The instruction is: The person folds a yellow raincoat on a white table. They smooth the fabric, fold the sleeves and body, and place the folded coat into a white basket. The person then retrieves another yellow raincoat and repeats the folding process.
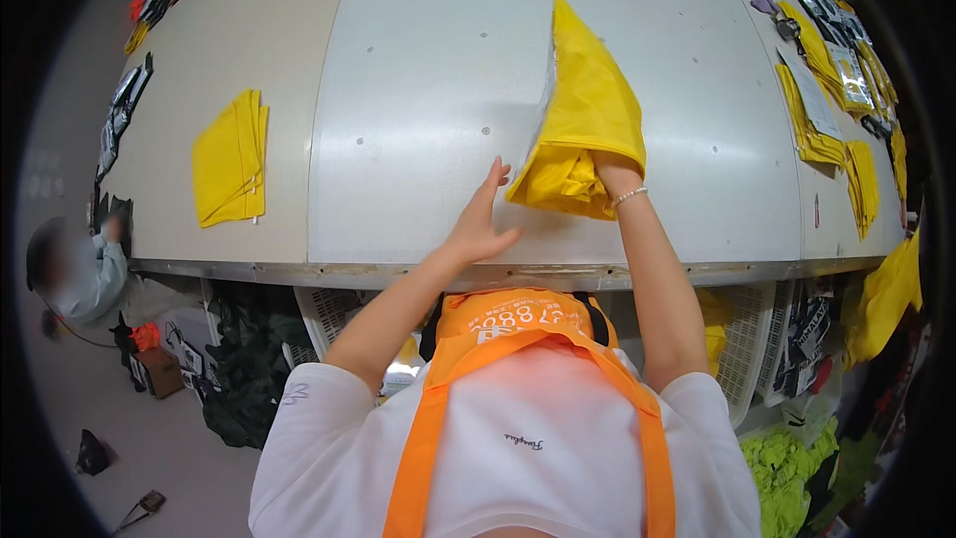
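A yellow fabric piece shaped like a pouch or hood (593,105) rises to a point over the table (418,90), with a pale edge along its left side. Crumpled yellow cloth bulges from its lower opening. My right hand (617,173), a beaded bracelet at the wrist, reaches into that opening; its fingers are hidden by the fabric. Just left of the piece, my left hand (482,223) is open, thumb and fingers apart, holding nothing. Farther left lies a flat stack of folded yellow pieces (227,164).
Along the table's right side lie yellow folded pieces (809,110), packaged goods (851,75) and a small red pen-like item (817,210). Dark packages (121,115) line the left edge, near another person (90,269). Under the table stand white crates (747,349) and dark cloth (249,364).
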Demonstrator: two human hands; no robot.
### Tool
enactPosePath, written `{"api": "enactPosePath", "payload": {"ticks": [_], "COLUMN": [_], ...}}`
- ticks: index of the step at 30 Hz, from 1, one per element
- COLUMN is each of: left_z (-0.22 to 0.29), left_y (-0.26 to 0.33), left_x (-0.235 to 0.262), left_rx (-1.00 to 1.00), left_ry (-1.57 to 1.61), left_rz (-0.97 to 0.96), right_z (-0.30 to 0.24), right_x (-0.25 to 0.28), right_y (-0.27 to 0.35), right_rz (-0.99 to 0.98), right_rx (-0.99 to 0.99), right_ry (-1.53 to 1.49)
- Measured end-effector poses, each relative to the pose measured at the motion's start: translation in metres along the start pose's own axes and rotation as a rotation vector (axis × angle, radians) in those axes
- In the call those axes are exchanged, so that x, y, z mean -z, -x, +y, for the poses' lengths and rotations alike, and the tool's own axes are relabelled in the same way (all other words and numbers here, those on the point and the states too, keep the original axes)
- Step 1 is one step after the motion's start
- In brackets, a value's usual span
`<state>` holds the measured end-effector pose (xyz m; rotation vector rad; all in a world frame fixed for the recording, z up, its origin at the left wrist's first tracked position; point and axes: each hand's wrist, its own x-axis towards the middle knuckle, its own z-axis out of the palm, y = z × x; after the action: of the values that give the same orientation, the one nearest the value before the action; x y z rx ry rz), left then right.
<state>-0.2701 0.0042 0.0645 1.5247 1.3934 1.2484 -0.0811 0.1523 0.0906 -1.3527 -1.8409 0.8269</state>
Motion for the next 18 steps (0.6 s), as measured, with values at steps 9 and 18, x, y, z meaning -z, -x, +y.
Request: {"api": "enactPosePath", "payload": {"ticks": [9, 18], "left_z": [-0.053, -0.062], "left_y": [-0.035, -0.026], "left_x": [-0.037, -0.044], "left_rx": [0.768, 0.786], "left_ry": [0.941, 0.849], "left_rz": [0.111, 0.148], "right_z": [0.003, -0.039], "right_x": [-0.017, -0.019], "right_y": [-0.048, -0.044], "right_rz": [-0.335, -0.616], "right_rx": [-0.171, 0.304], "right_ry": [0.475, 0.958]}}
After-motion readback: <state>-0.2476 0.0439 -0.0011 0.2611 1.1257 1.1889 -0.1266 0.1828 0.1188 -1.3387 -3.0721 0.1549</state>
